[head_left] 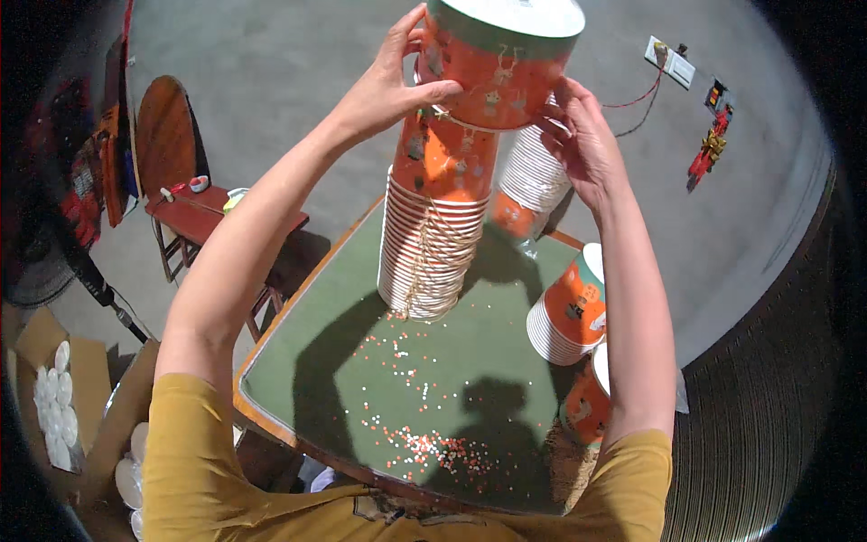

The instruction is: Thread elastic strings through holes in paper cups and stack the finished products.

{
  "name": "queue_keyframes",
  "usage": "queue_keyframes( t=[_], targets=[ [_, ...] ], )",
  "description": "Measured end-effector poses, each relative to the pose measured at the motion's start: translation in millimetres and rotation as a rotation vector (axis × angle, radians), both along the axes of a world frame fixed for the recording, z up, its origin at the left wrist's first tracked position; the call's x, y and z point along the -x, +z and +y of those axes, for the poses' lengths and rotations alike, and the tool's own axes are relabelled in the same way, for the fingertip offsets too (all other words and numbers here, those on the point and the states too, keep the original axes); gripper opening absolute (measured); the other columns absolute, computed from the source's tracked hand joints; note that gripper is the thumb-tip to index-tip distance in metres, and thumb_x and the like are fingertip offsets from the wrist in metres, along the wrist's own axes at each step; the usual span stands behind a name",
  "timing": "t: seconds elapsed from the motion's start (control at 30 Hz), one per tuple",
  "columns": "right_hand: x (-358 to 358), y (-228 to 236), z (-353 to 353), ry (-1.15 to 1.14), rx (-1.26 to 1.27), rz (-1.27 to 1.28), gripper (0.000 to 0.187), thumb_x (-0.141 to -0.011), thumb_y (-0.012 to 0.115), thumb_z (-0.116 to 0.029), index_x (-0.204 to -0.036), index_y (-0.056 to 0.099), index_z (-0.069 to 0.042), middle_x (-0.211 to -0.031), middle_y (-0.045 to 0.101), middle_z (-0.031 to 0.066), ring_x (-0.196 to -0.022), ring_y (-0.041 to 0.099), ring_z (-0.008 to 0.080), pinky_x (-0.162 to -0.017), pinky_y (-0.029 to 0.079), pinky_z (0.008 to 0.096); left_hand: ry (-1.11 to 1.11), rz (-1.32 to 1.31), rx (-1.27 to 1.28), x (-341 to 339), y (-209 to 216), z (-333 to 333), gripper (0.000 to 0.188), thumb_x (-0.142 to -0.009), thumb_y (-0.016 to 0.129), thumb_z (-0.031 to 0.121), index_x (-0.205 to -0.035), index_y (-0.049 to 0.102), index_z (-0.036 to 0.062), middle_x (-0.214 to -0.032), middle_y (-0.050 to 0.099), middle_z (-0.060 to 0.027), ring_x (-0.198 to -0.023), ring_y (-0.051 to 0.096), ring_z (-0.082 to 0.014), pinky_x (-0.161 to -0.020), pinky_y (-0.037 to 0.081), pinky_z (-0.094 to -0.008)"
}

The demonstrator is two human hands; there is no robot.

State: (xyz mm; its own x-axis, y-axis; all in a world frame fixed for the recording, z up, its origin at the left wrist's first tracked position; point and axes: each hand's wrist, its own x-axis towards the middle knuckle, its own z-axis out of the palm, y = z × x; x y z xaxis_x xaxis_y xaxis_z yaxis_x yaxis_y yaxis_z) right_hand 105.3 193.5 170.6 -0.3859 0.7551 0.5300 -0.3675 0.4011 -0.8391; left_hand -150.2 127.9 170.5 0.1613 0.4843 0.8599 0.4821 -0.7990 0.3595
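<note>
Past the red and white dots (429,447) strewn on the desk (352,397), a tall stack of nested tubs (424,253) stands upright, and over its top the left hand (397,86) grasps an upturned orange tub (492,77), while the right hand (587,149) curls at its lower edge, grip uncertain. Keeping the tub square above the stack, with even pressure, should prevent toppling. Its far side is hidden; the wrapped stack (537,172) behind is partly blocked.

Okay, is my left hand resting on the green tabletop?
No, your left hand is raised against the topmost orange cup, well above the green tabletop.
</note>
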Motion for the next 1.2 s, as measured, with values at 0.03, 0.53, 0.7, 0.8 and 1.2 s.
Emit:
queue_keyframes(
  t=[0.03,0.53,0.7,0.8,1.2],
  targets=[
    [9,2,0,-0.005,-0.013,-0.053,0.032,-0.094,0.056,-0.027,-0.121,0.045,-0.015,-0.097,0.063,0.0021,-0.087,0.061,0.0121,-0.064,0.051,0.0247,0.174,-0.039,-0.127,9,-13,21,0.104,-0.072,0.079,0.041,-0.149,0.013,0.0145,-0.139,0.034,-0.0205,-0.130,0.038,-0.0308,-0.107,0.035,-0.0456],
    [18,-41,52,-0.016,0.119,-0.422,0.030,-0.094,0.054,-0.040,-0.109,0.049,-0.014,-0.061,0.049,-0.0060,-0.057,0.054,0.0051,-0.050,0.045,0.0180,0.251,-0.138,0.093,14,-78,45,0.079,-0.085,0.061,0.048,-0.146,0.025,0.0132,-0.122,0.037,-0.0192,-0.117,0.041,-0.0296,-0.101,0.038,-0.0423],
    [21,-61,47,-0.008,0.159,-0.444,0.037,-0.094,0.054,-0.041,-0.117,0.047,-0.012,-0.062,0.049,-0.0054,-0.056,0.054,0.0048,-0.049,0.046,0.0175,0.218,-0.150,0.156,17,-102,46,0.078,-0.086,0.060,0.047,-0.147,0.024,0.0138,-0.123,0.036,-0.0191,-0.120,0.038,-0.0303,-0.102,0.038,-0.0425],
    [22,-69,47,-0.008,0.168,-0.450,0.048,-0.095,0.053,-0.041,-0.130,0.041,-0.011,-0.063,0.049,-0.0052,-0.055,0.054,0.0046,-0.048,0.046,0.0175,0.208,-0.162,0.182,17,-112,44,0.078,-0.086,0.059,0.047,-0.147,0.023,0.0143,-0.124,0.035,-0.0184,-0.121,0.038,-0.0306,-0.102,0.037,-0.0437],
    [-21,-104,13,0.022,0.264,-0.514,0.064,-0.096,0.051,-0.032,-0.146,0.018,-0.009,-0.107,0.064,0.0125,-0.072,0.067,0.0160,-0.046,0.048,0.0219,0.204,-0.228,0.143,10,-144,40,0.070,-0.087,0.062,0.038,-0.145,0.030,0.0173,-0.124,0.039,-0.0145,-0.116,0.044,-0.0262,-0.102,0.036,-0.0422]
  ],
)
